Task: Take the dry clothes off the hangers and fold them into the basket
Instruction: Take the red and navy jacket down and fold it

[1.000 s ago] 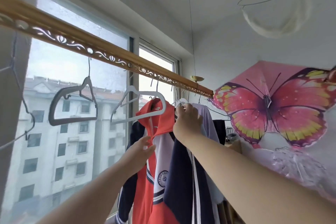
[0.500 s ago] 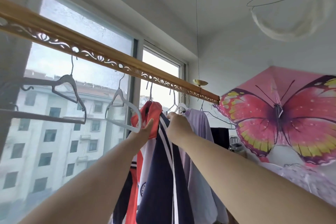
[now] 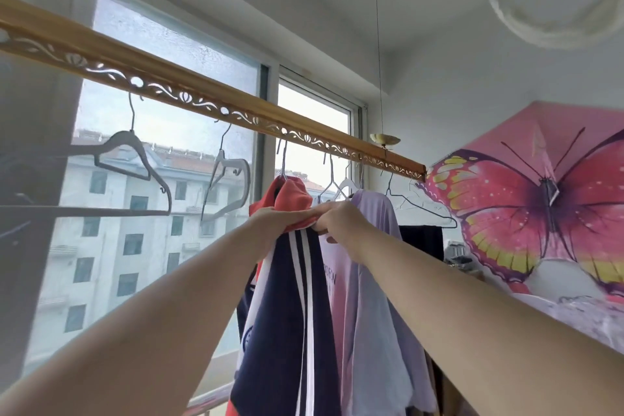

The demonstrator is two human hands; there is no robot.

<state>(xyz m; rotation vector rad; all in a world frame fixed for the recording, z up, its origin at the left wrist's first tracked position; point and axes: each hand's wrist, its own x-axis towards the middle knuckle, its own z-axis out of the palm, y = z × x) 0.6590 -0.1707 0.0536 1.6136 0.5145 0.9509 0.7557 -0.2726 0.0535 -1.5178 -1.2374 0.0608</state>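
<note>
The jacket (image 3: 299,287) I'm working on hangs from the rail (image 3: 202,93) by a thin metal hook. It has a red collar and shoulder on top, and a navy body with white stripes falls straight down between my two forearms. My left hand (image 3: 270,220) is clamped on the red shoulder from the window side, with the fabric bunched under its curled fingers. My right hand (image 3: 341,219) meets it from the other side, its fingers curled in and pinching the edge of the same red cloth, so both hands hold the jacket at its top and almost touch. I cannot tell from here whether the right hand also has the hanger under the cloth.

Just beside the jacket, touching it on the right, hangs a lilac T-shirt (image 3: 374,280) with dark print on its chest. A white hanger (image 3: 347,184) shows above it, behind my right hand. Further along the rail, a wire hanger (image 3: 420,209) carries a dark garment (image 3: 422,240).

On the left stretch of the rail hang a bare grey hanger (image 3: 135,160) and a second grey hanger (image 3: 231,179), which is turned at an angle. The rail itself is golden with a cut-out leaf pattern, and a cable (image 3: 379,44) holds it up from the ceiling. Behind it is the window (image 3: 175,47), and a pale building (image 3: 111,219) stands outside. Against the right wall is an open pink butterfly umbrella (image 3: 540,209).
</note>
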